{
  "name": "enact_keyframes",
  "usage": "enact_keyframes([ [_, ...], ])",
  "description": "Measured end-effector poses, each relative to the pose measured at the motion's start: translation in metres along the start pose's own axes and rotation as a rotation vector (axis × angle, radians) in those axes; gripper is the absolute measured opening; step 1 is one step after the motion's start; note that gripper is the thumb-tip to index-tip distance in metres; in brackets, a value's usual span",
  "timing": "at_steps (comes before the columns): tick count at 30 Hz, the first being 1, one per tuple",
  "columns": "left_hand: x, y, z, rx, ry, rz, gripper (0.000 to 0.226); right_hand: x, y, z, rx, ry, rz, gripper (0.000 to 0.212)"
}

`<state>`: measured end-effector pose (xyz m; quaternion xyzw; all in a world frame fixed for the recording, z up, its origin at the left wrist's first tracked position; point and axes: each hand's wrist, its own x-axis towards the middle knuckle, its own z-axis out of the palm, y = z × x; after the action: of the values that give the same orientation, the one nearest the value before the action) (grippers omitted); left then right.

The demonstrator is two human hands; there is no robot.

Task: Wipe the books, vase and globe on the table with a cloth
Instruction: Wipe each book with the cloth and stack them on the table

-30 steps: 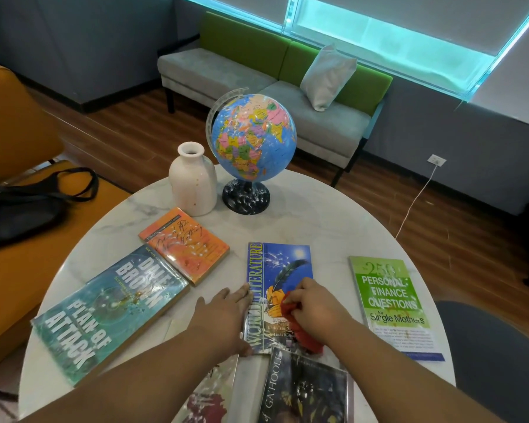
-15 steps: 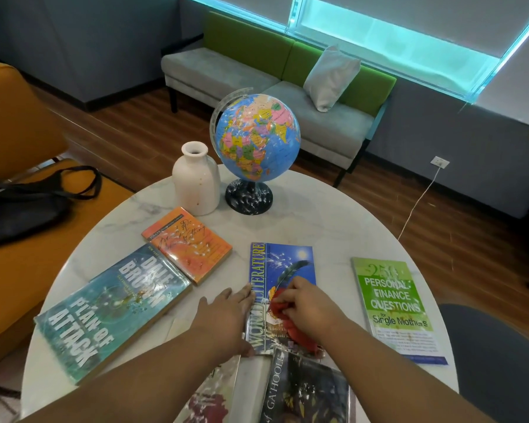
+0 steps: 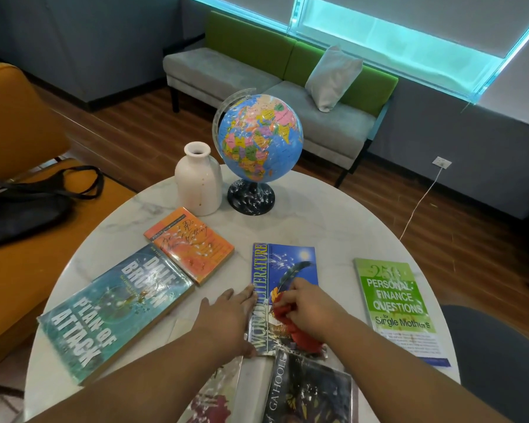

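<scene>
- Head view: the right hand (image 3: 306,306) bunches a red cloth (image 3: 300,334) in curled fingers on the blue book (image 3: 287,264). The left hand (image 3: 226,315) lies flat, fingers straight and together, at its spine.
- A teal book (image 3: 113,309), orange book (image 3: 190,244) and green book (image 3: 394,303) lie around it. The vase (image 3: 197,184) and globe (image 3: 258,135) stand beyond.
- The desk (image 3: 327,215) is white marble, with a sofa (image 3: 226,71) behind it.

The right hand (image 3: 309,306) hides most of the red cloth (image 3: 305,338), and the dark book (image 3: 312,392) is cropped.
</scene>
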<state>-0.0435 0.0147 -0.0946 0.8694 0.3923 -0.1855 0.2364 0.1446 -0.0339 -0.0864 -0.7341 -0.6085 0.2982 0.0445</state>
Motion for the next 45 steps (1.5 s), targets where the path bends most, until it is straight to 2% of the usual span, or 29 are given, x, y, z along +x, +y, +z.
enact_keyframes([
  [3,0.000,0.000,0.000,-0.008,0.003,0.001,0.107,0.005,-0.001,-0.009,0.007,0.062,0.094,0.025],
  [7,0.001,0.000,0.001,0.001,0.003,-0.003,0.106,0.000,-0.009,0.010,0.016,-0.018,-0.058,0.026],
  [12,0.001,0.000,0.001,0.001,-0.003,-0.006,0.107,0.004,-0.006,0.007,-0.023,0.113,-0.030,0.014],
  [17,0.001,0.000,0.001,0.001,-0.003,-0.004,0.106,-0.001,-0.010,0.015,0.043,0.055,-0.080,0.018],
  [20,0.001,0.000,0.001,-0.002,-0.003,-0.005,0.107,0.002,-0.011,0.009,-0.020,0.119,-0.060,0.014],
  [22,0.001,0.001,0.001,0.009,-0.001,-0.005,0.106,0.006,-0.007,0.014,-0.092,0.100,-0.093,0.012],
  [25,0.000,0.000,0.001,0.008,0.002,-0.002,0.105,0.002,-0.010,0.015,-0.058,0.037,-0.127,0.020],
  [29,0.000,0.000,0.001,0.007,0.002,0.002,0.106,0.008,-0.014,0.009,-0.083,0.124,-0.032,0.017],
  [31,0.000,0.000,0.001,0.014,0.009,0.000,0.106,0.009,-0.018,0.014,0.002,0.049,0.008,0.018],
  [32,0.000,0.000,0.002,0.015,0.013,-0.002,0.106,0.008,-0.019,0.016,-0.044,0.027,-0.005,0.021],
  [34,0.000,0.000,0.001,0.014,0.014,-0.005,0.106,0.003,-0.015,0.017,-0.044,0.023,-0.032,0.019],
  [36,0.000,0.000,0.001,0.008,0.019,-0.001,0.107,0.008,-0.010,0.013,0.014,0.090,0.017,0.021],
  [39,0.000,0.000,0.003,0.008,0.030,0.001,0.107,0.014,-0.018,0.012,-0.088,0.083,0.033,0.024],
  [42,0.000,-0.002,0.003,0.035,0.029,0.010,0.108,0.007,-0.012,0.014,-0.188,-0.018,-0.139,0.029],
  [45,-0.001,-0.004,-0.002,0.073,0.012,0.032,0.115,-0.003,0.007,0.001,-0.272,0.086,-0.062,0.018],
])
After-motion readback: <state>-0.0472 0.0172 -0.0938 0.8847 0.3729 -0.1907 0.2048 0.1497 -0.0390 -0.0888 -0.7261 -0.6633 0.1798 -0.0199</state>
